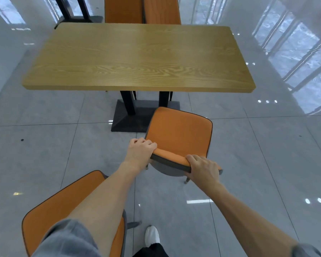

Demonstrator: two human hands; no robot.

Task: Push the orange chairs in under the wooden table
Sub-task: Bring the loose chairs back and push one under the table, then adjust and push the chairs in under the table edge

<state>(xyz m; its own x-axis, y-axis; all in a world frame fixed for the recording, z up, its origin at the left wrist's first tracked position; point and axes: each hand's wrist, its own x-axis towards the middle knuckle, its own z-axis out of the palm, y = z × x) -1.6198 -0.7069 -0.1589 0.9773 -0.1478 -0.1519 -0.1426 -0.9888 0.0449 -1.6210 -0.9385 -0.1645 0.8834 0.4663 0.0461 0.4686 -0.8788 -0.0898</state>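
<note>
Wooden table [137,56], black pedestal base [135,117] beneath; second orange chair [63,206] at near left. Orange chair [178,138] stands just short of table's near edge. Left hand [140,152] and right hand [203,168]: fingers clenched over its backrest top.

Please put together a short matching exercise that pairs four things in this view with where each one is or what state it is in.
Things:
1. wooden table
2. held orange chair
3. near orange chair
4. white shoe

Places or states:
A. gripped at the top of its backrest by both hands, left hand and right hand
B. at bottom left, partly hidden by the left forearm
C. on the grey floor tiles at the bottom centre
D. bare top, standing on a black pedestal base

Pairs: 1-D, 2-A, 3-B, 4-C
</note>
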